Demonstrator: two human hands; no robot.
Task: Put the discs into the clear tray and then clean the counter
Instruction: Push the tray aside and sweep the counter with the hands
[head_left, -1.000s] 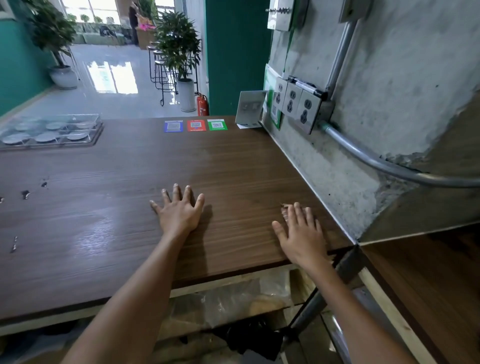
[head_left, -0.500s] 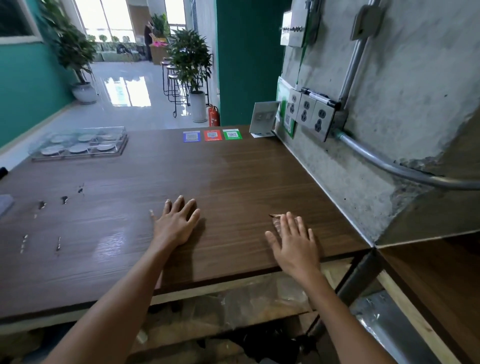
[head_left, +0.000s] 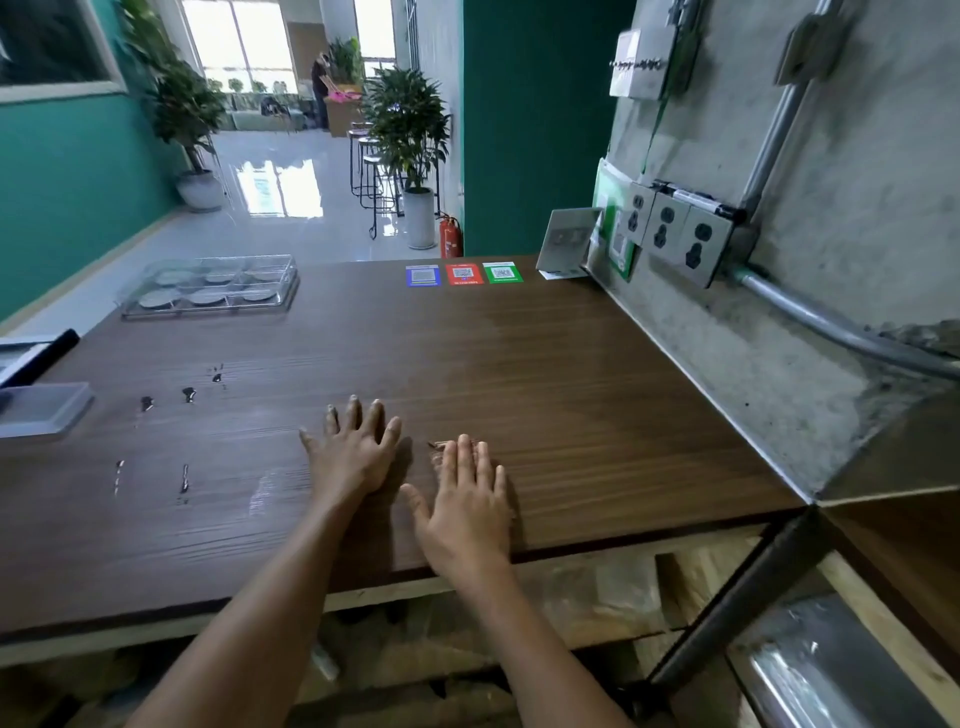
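**Ana:** Nearest the counter's front edge, at about six o'clock, what do the hands do?

**Ben:** Both lie palm down on the wooden counter (head_left: 545, 374). The left hand (head_left: 353, 457) has its fingers straight and spread, grasping nothing. The right hand (head_left: 467, 512) sits just beside it at four o'clock from it, fingers straight and close together, also holding nothing. Something small and thin shows on the wood at the right hand's fingertips; I cannot tell what it is.

**Ana:** And further out to the left?

**Ben:** At nine o'clock from the left hand there are small dark marks or bits (head_left: 184, 478) on the wood, with a few more (head_left: 189, 394) at about ten o'clock. Whether they are drops or crumbs I cannot tell. At the counter's left edge lies a pale grey box (head_left: 44, 410).

**Ana:** Where are the discs?

**Ben:** Far off at eleven o'clock, well apart from both hands, the clear tray (head_left: 210, 286) stands near the counter's far left corner. The discs (head_left: 208, 297) lie inside it, one per compartment, in two rows.

**Ana:** Anything at the far edge?

**Ben:** Toward twelve o'clock, three stickers in a row: blue (head_left: 423, 275), red (head_left: 464, 274) and green (head_left: 502, 272). At one o'clock, power sockets (head_left: 670, 234) are mounted on the concrete wall (head_left: 857, 197).
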